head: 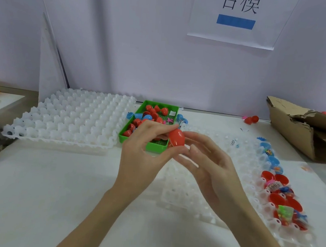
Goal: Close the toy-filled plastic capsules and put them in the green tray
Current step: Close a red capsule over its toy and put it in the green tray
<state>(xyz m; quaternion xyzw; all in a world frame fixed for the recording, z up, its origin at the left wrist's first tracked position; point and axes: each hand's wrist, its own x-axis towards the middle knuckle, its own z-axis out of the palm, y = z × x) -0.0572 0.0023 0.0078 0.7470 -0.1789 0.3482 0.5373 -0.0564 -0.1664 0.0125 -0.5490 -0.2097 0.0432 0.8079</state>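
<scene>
A closed red capsule [177, 138] is held up over the table's middle. My left hand [144, 151] pinches it from the left with thumb and fingers. My right hand [205, 161] touches its right side with fingers nearly straight. Just behind the hands lies the green tray [155, 148], holding several red capsule halves [151, 111] and a blue one [147, 117]. At the right, open red halves [277, 199] and blue halves [272, 161] with packaged toys sit in a white holder tray [191, 200].
A big white moulded tray [72, 117] fills the left back of the table. A torn cardboard box [296, 129] stands at the right back. Two red pieces [251, 120] lie near the wall. Loose blue halves [181, 118] lie beside the green tray.
</scene>
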